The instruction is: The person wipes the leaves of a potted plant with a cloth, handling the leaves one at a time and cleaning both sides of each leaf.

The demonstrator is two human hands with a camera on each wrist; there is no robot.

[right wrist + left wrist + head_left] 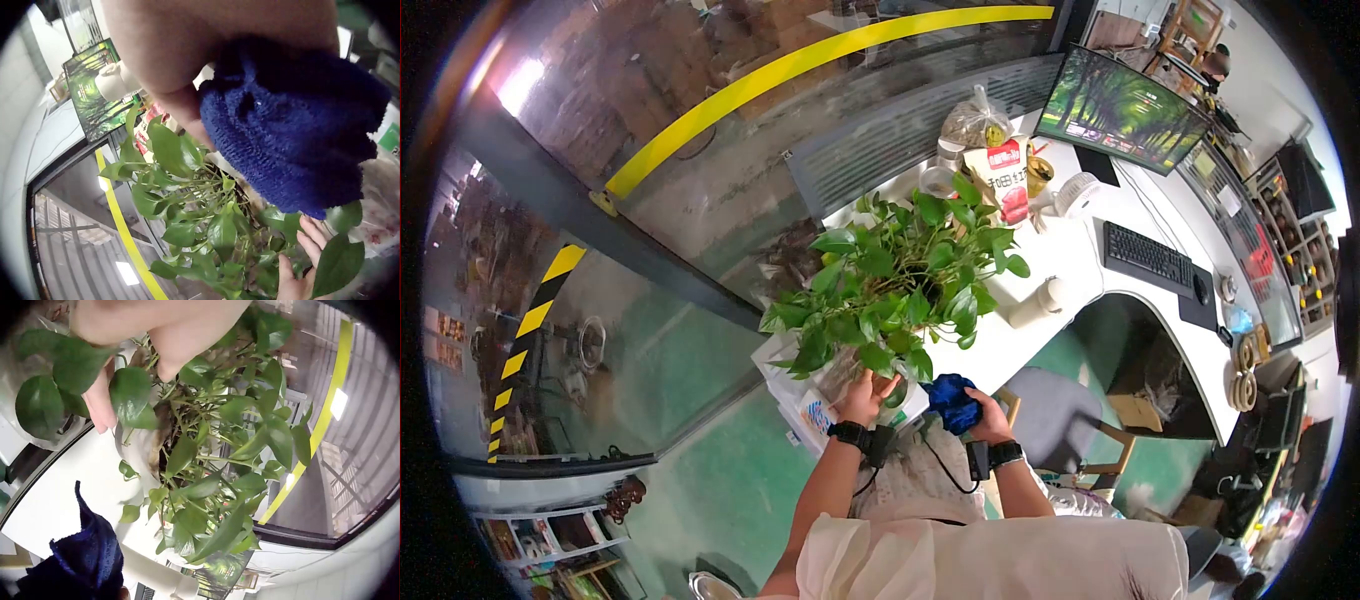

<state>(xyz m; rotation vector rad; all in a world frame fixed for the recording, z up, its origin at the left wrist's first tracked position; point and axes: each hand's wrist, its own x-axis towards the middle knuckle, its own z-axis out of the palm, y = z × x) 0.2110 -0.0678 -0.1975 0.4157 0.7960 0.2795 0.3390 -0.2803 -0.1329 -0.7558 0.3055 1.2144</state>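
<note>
A leafy green potted plant [900,270] stands at the desk's near-left end, its trailing leaves covering most of the white pot [134,450]. My left hand [861,398] is at the plant's near side, among the lower leaves. Its thumb and fingers are apart, with leaves and stems between and in front of them, as the left wrist view shows. To the right of the plant, my right hand [992,415] grips a bunched dark blue cloth [952,402]. The cloth's fuzzy folds [294,125] bulge out below the hand in the right wrist view.
Behind the plant are a red-and-white snack bag [1003,180], a tied plastic bag [975,122] and a can. A white bottle [1050,295] is right of the leaves. Farther right are a monitor [1122,108] and keyboard [1148,255]. A grey chair [1050,420] is close to my right hand.
</note>
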